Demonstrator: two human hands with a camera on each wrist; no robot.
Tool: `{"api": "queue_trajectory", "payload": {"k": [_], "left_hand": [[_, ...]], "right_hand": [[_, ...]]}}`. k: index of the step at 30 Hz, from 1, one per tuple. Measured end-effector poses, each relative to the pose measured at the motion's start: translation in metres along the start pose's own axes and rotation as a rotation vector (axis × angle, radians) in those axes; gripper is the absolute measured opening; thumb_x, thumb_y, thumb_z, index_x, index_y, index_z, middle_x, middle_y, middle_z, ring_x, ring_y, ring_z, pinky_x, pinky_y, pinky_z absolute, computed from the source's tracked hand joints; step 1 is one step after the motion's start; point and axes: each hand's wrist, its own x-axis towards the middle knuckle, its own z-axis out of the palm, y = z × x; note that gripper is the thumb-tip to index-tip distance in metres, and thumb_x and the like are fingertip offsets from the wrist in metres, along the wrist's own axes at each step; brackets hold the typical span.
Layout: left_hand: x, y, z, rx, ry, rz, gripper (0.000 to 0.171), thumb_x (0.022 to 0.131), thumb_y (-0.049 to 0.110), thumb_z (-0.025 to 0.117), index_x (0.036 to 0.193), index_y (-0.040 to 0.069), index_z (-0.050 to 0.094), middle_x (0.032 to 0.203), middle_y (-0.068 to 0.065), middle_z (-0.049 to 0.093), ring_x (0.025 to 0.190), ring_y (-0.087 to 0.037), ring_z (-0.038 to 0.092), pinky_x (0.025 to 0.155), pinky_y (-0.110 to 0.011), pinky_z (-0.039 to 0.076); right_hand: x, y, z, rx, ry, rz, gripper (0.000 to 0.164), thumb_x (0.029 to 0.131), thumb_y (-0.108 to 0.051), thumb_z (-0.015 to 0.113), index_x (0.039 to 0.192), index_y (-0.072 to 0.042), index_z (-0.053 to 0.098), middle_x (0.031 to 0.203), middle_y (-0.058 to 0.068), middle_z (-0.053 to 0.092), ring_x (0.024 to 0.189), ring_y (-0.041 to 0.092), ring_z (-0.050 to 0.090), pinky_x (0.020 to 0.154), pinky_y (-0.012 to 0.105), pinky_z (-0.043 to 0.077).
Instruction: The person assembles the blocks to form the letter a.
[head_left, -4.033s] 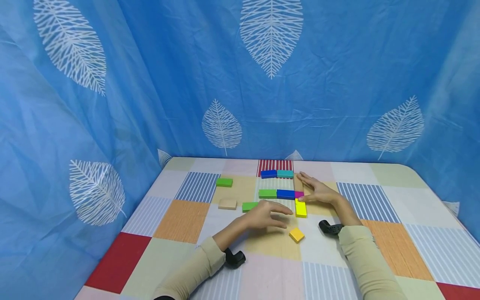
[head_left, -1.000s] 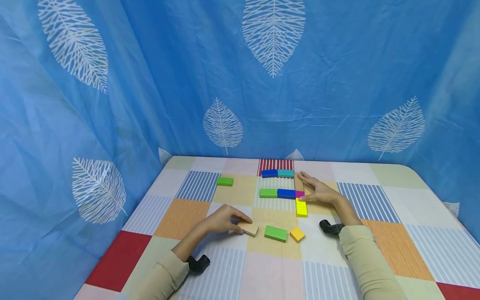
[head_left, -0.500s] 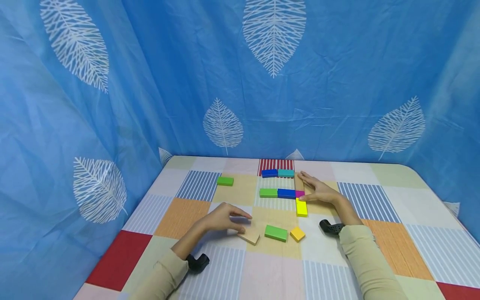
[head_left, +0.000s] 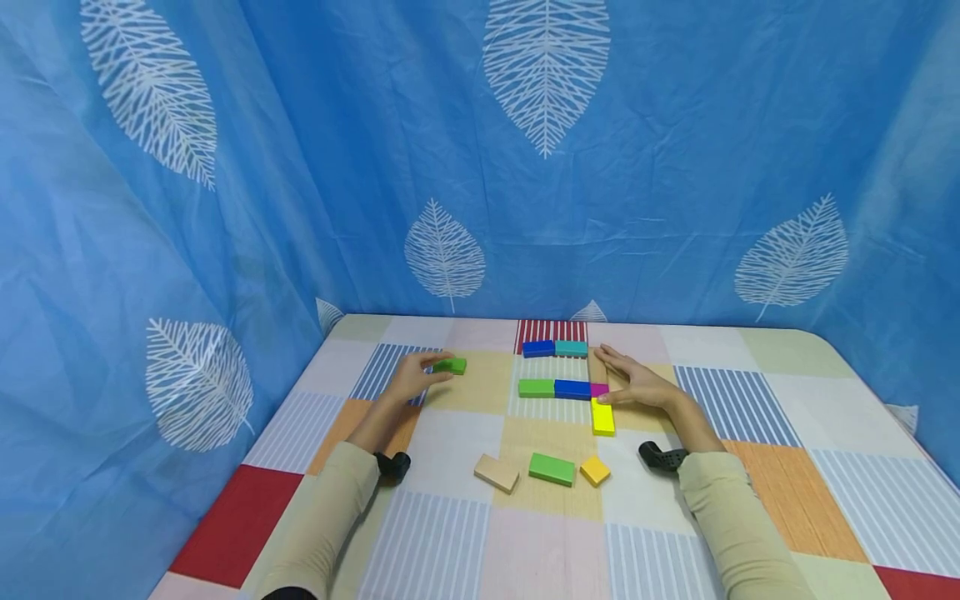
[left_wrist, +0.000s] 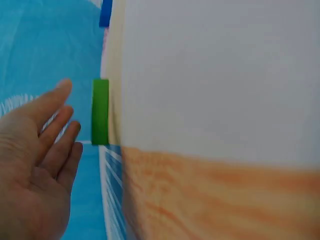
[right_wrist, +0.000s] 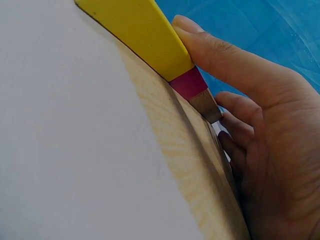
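My left hand (head_left: 412, 375) reaches to the far left, beside a lone green block (head_left: 454, 366). In the left wrist view a gap shows between its relaxed fingers and that green block (left_wrist: 100, 112). My right hand (head_left: 637, 383) lies along a column of blocks. In the right wrist view its thumb touches the yellow block (right_wrist: 145, 37), past which come a magenta block (right_wrist: 189, 83) and a wooden block (right_wrist: 205, 105). Its other fingers are spread loosely beside the wooden one. From this column a green block (head_left: 536, 388) and a blue block (head_left: 572, 389) run left in a row.
Farther back lie another blue block (head_left: 537, 348) and a teal block (head_left: 572, 348), end to end. Nearer the front are a plain wooden block (head_left: 497, 472), a green block (head_left: 552, 468) and a small orange-yellow block (head_left: 595, 471). A patchwork cloth (head_left: 555, 550) covers the table; blue curtains (head_left: 337, 167) surround it.
A green block and a plain wooden block were brought to the front middle. My left hand let go of the wooden block and moved back to the far green block. My right hand stayed put.
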Motion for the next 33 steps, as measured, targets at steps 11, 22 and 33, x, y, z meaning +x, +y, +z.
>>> {"api": "queue_trajectory", "payload": {"k": [11,22,33], "left_hand": [[0.010,-0.022,-0.007,0.135,-0.020,-0.097,0.041,0.080,0.009,0.072,0.119,0.001,0.061,0.123,-0.016,0.057,0.116,-0.031,0.051,0.095,-0.041,0.043],[-0.004,0.000,0.010,0.065,-0.038,-0.029,0.037,0.075,0.008,0.076,0.110,0.003,0.067,0.110,-0.012,0.065,0.103,-0.025,0.060,0.085,-0.035,0.050],[-0.030,0.013,0.017,0.141,-0.135,0.022,0.038,0.075,0.015,0.077,0.111,0.005,0.067,0.108,-0.010,0.066,0.098,-0.021,0.062,0.080,-0.028,0.052]], "right_hand": [[0.006,0.014,0.003,0.004,-0.014,0.020,0.096,0.073,-0.035,0.076,0.147,-0.008,0.021,0.153,0.015,0.005,0.136,0.042,0.001,0.101,0.067,0.005],[0.008,0.016,-0.001,-0.043,0.003,-0.006,0.097,0.073,-0.035,0.077,0.147,-0.007,0.022,0.153,0.017,0.006,0.136,0.043,0.002,0.102,0.067,0.006],[0.005,0.016,-0.001,-0.025,-0.008,0.012,0.096,0.073,-0.036,0.076,0.147,-0.008,0.021,0.153,0.017,0.004,0.136,0.043,0.002,0.101,0.068,0.006]]}}
